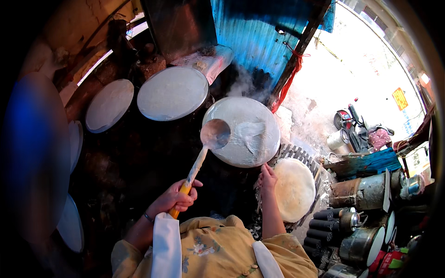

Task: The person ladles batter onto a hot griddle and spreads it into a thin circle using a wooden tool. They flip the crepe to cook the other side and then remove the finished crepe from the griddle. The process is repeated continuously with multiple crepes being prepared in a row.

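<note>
My left hand (175, 198) grips the yellow handle of a metal ladle (215, 135). The ladle's shaft is smeared with pale batter, and its round bowl sits over the left part of a round griddle (222, 107). White batter (252, 135) covers the griddle, with a thicker, wetter streak right of the middle. At the griddle's near edge, the fingertips of my right hand (267, 179) pinch something at the rim; what exactly they hold is too small to tell. A pale round flatbread (294, 189) lies on a slatted rack (314, 170) just right of that hand.
Several more white-topped discs, including a large one (172, 93) and a smaller one (109, 106), curve round to the left. Steam (245, 83) rises behind the griddle. At right stand stacked coal briquettes (321, 226), a rusty metal drum (358, 191) and a lidded pot (361, 245).
</note>
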Action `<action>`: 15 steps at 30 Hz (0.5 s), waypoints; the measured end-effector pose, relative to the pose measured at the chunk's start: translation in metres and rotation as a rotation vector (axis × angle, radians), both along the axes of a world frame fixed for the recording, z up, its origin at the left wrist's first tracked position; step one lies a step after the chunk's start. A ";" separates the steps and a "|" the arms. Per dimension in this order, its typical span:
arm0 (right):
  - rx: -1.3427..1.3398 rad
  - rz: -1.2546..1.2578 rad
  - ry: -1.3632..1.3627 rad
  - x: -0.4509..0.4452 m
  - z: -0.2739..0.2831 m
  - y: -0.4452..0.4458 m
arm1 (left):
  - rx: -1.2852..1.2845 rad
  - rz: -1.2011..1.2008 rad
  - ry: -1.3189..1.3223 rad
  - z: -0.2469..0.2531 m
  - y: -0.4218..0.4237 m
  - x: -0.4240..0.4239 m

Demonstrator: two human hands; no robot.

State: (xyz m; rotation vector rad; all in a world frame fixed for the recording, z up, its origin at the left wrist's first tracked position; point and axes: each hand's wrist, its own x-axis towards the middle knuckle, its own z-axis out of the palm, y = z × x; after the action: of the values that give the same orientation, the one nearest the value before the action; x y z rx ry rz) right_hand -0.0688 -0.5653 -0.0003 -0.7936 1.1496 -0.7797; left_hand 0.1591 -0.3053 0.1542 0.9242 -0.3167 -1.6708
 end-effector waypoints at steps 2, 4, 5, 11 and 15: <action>0.000 0.014 -0.020 -0.018 -0.011 -0.014 | -0.008 -0.122 -0.078 0.016 -0.031 0.009; 0.067 0.192 -0.012 -0.020 -0.009 -0.006 | -0.037 -0.183 -0.145 0.025 -0.063 0.009; 0.128 0.295 -0.017 -0.019 0.004 0.010 | -0.037 -0.184 -0.185 0.027 -0.075 0.006; 0.191 0.238 -0.104 -0.055 0.010 0.079 | 0.057 0.177 -0.466 -0.023 -0.153 -0.057; 0.139 -0.082 -0.250 -0.015 -0.021 0.101 | 0.323 0.284 -0.613 -0.081 -0.157 -0.105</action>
State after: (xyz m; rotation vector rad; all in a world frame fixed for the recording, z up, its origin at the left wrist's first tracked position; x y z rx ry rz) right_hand -0.0843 -0.4639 -0.0213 -0.5196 1.0039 -0.8324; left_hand 0.0543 -0.4623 0.0732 1.6446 -0.3079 -1.1646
